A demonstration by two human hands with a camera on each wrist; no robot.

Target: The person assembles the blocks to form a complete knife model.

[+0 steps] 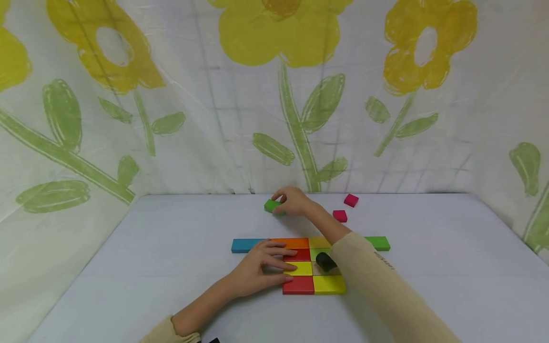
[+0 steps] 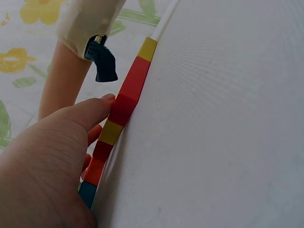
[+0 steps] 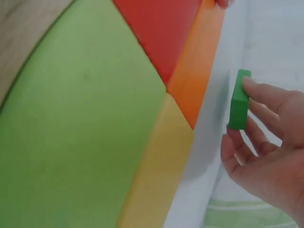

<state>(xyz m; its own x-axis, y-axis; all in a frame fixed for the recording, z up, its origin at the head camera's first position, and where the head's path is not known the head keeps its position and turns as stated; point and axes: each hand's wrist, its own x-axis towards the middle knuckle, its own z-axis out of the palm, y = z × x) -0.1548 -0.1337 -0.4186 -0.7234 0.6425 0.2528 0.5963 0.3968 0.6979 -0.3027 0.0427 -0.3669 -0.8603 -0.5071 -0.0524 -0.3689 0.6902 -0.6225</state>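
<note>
At the back of the table, my right hand (image 1: 293, 201) pinches a small green block (image 1: 270, 205) between thumb and fingers; the right wrist view shows the green block (image 3: 240, 100) standing on edge in the fingertips. My left hand (image 1: 257, 269) lies along the left side of a flat layout of coloured blocks, fingers spread. Its thumb is at the red front block (image 1: 298, 286), and other fingertips lie over a yellow block (image 1: 305, 268) and a red one (image 1: 302, 255). Behind these runs a row with a blue block (image 1: 246, 245) and an orange block (image 1: 291, 242). My right forearm hides part of the layout.
Two loose pinkish-red blocks, one nearer (image 1: 340, 216) and one farther (image 1: 351, 200), lie right of my right hand. A green block (image 1: 377, 243) ends the row at right. Behind the white table (image 1: 150, 252) hangs a flower-printed curtain (image 1: 240, 109). A black wrist device (image 1: 326, 261) overhangs the blocks.
</note>
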